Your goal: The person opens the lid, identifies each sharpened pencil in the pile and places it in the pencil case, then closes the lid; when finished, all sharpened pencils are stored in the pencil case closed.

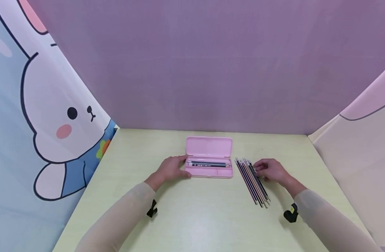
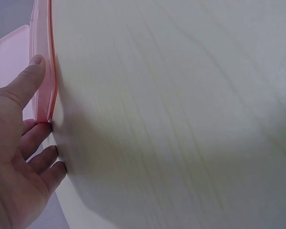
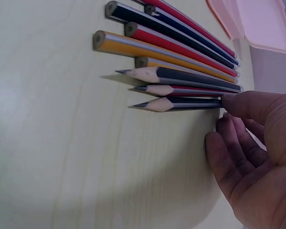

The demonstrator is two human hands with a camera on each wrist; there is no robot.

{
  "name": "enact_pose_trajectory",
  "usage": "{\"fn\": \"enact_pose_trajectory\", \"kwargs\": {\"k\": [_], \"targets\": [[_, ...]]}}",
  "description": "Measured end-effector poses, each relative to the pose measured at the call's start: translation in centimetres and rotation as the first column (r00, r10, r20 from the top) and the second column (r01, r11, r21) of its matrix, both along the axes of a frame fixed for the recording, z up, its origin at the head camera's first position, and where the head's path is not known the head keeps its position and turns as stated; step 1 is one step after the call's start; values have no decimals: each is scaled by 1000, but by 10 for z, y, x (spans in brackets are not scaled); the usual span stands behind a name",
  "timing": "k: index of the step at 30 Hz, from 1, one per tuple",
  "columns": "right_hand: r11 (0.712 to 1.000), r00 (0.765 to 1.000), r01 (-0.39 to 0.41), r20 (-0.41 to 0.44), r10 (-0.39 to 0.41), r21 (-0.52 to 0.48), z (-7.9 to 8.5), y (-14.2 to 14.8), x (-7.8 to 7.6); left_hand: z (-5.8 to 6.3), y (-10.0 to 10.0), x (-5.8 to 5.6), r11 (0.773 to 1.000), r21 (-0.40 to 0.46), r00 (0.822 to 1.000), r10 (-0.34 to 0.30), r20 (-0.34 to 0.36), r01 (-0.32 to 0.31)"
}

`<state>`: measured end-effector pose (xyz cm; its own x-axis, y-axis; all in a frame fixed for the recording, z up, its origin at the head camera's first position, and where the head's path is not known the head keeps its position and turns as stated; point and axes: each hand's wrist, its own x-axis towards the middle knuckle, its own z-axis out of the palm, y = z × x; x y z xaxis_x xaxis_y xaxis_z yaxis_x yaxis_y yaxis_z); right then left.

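Observation:
A pink pencil case (image 1: 209, 147) lies on the table with its lid folded back. Inside its long compartment are a few dark pencils (image 1: 211, 165). My left hand (image 1: 171, 168) holds the case's left end, thumb (image 2: 31, 78) along the front wall and fingers at the corner. To the right of the case, several striped pencils (image 1: 250, 183) lie side by side, slanting toward me. My right hand (image 1: 272, 170) pinches the eraser end of the outermost black pencil (image 3: 195, 102) at the bunch's right side. Its other fingers are loosely curled.
The pale wooden table (image 1: 195, 217) runs back to a purple backdrop (image 1: 211, 70). A rabbit-printed cloth (image 1: 63, 105) hangs at the left, and a pale pink cloth (image 1: 362, 150) at the right. Black straps hang below both sleeves.

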<state>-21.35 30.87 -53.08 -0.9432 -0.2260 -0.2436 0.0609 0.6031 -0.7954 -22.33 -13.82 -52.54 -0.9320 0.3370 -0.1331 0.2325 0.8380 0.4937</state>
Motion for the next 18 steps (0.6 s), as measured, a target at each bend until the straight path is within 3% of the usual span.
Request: {"fn": "enact_pose_trajectory", "kwargs": {"k": [18], "targets": [[981,999,-20,-46,29,195,15,-10,-3,1,1,-1,1000,-16,1000,-3,4,3]]}}
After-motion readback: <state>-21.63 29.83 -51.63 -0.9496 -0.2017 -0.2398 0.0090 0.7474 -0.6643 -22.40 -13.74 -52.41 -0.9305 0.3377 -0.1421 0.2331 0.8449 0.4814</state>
